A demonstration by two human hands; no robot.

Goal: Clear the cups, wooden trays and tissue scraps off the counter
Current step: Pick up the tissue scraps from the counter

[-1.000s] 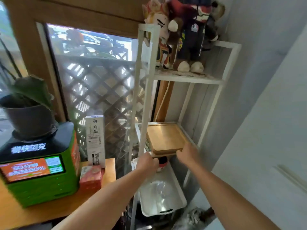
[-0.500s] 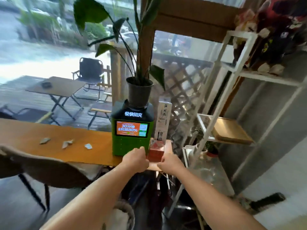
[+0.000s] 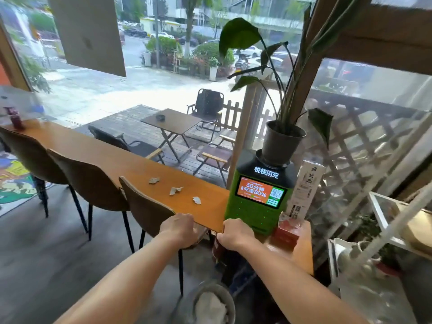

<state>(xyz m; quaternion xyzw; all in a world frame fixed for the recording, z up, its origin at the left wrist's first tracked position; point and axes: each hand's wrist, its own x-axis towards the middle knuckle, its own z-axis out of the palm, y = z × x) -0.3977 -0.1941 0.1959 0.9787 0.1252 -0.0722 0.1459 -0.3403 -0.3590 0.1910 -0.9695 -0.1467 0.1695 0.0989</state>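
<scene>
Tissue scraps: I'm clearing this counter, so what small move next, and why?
Probably reach the left hand to the nearest tissue scrap: three scraps lie on the counter, and it and the right hand look empty at the near edge.

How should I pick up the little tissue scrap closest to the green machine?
Pinch the tissue scrap by its raised crumpled middle, thumb and finger coming straight down from above. It lies low and loose on the counter, so there is probably no edge to slide under from the side.
</scene>
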